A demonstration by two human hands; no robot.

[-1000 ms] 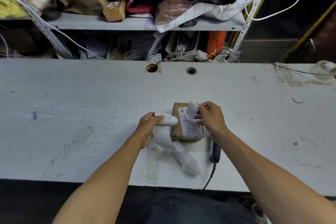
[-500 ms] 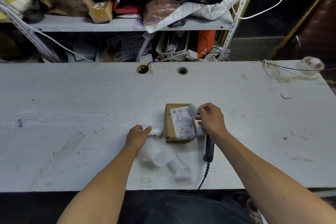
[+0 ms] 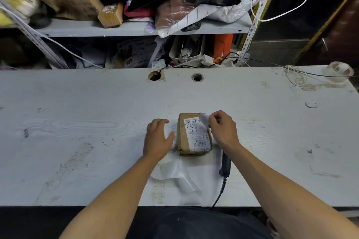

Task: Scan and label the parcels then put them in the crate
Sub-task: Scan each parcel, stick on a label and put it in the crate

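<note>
Only parcel point(image 3: 194, 134), right hand point(image 3: 223, 129) pinching label point(image 3: 204, 118)

The right hand point(image 3: 223, 129) and forearm are covering the scanner point(image 3: 225, 165) head. Parcel point(image 3: 194, 134) label print is reading too small. The frame edge is cropping the bench point(image 3: 77, 103) at both sides.

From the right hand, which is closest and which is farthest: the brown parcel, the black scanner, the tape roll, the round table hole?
Measured from the right hand:
1. Brown parcel, right beside it on its left.
2. Black scanner, lying just below the wrist, toward the table's near edge.
3. Round table hole, farther back toward the shelf.
4. Tape roll, at the far right corner.
</note>
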